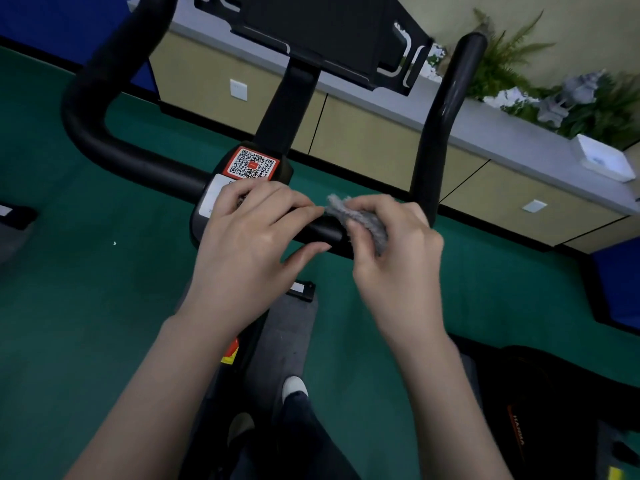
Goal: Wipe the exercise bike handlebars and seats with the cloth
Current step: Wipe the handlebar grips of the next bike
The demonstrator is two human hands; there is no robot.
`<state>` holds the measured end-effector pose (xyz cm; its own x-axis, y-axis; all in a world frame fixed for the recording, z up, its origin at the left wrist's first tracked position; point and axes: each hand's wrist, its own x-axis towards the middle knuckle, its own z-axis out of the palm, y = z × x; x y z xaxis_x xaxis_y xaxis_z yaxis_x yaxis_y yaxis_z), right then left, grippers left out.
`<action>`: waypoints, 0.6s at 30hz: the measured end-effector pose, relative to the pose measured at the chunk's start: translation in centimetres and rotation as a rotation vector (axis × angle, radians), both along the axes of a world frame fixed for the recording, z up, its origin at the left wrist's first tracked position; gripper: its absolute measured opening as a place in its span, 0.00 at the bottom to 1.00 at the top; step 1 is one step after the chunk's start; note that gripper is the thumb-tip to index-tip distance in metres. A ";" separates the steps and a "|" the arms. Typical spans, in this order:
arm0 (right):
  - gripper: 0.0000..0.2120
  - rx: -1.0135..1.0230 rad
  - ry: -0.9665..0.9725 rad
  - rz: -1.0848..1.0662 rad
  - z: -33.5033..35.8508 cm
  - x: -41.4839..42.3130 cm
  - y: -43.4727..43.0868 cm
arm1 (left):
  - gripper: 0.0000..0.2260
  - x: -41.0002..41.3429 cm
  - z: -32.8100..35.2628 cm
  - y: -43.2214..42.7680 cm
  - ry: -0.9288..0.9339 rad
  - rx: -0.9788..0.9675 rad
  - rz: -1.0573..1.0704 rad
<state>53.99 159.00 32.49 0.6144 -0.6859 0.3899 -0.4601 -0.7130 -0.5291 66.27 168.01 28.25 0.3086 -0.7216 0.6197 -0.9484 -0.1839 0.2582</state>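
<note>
The black handlebar [114, 147] of the exercise bike curves up on the left and rises again as a right bar [446, 109]. My right hand [394, 258] grips a grey fluffy cloth [360, 216] against the horizontal crossbar right of the centre. My left hand [252, 237] lies over the middle of the crossbar, fingers curled across it and touching the cloth's edge, thumb under the bar. A QR sticker [252, 163] sits just above my left hand. No seat is in view.
A black tablet holder [311, 32] stands above the handlebar. Green carpet [86, 271] covers the floor. A beige cabinet with a grey top [502, 140] runs behind, with plants [571, 95] and a white box [604, 157]. A black bag [554, 410] lies bottom right.
</note>
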 end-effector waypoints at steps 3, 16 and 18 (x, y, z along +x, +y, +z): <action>0.07 -0.043 0.054 -0.006 0.8 -1.5 -1.9 | 0.13 0.0 0.0 0.0 0.005 0.002 -0.005; 0.09 0.114 0.498 0.124 3.7 0.2 -5.5 | 0.14 -0.2 0.6 0.1 0.002 0.066 0.015; 0.10 0.139 0.520 0.186 3.6 1.4 -5.1 | 0.13 -0.2 0.7 0.0 0.006 0.069 0.019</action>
<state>55.44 153.91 36.04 0.8169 -0.5708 -0.0823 -0.5583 -0.7469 -0.3611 66.05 168.04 28.94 0.3258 -0.7567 0.5668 -0.9432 -0.2193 0.2495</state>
